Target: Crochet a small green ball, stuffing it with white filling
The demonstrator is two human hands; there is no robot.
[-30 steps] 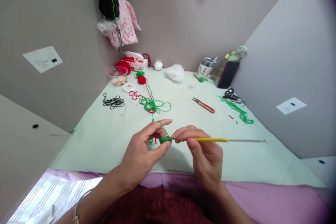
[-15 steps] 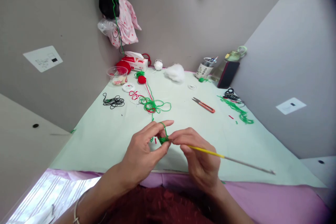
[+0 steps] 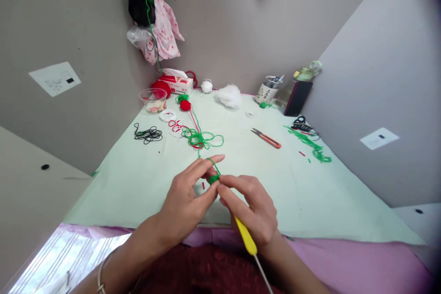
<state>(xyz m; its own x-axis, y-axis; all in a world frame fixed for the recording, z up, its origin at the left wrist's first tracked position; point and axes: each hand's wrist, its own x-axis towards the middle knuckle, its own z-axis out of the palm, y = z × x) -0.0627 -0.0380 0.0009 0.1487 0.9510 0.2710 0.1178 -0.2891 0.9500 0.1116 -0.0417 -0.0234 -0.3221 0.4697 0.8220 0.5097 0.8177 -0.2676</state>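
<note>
A small green crochet piece (image 3: 214,178) is pinched between the thumb and fingers of my left hand (image 3: 182,197). Green yarn (image 3: 214,163) runs over the raised left index finger down to the piece. My right hand (image 3: 253,206) grips a crochet hook (image 3: 246,235) with a yellow handle and a grey metal shaft pointing down toward me. The hook's working tip is hidden by the fingers at the green piece. Beyond my left hand lies a loose tangle of green yarn (image 3: 198,138) with red strands in it.
Orange thread snips (image 3: 266,138) lie right of centre. Black cord (image 3: 147,134), a clear plastic tub (image 3: 153,100), a tissue box (image 3: 177,83) and white stuffing (image 3: 228,96) sit farther back. At right are black scissors (image 3: 301,124), cut green yarn (image 3: 310,144), a phone (image 3: 298,98) and a pen jar (image 3: 268,90).
My right hand has turned, swinging the hook's rear end from pointing right to pointing down toward me. Its fingertips have come closer to the left thumb. The left hand barely moved.
</note>
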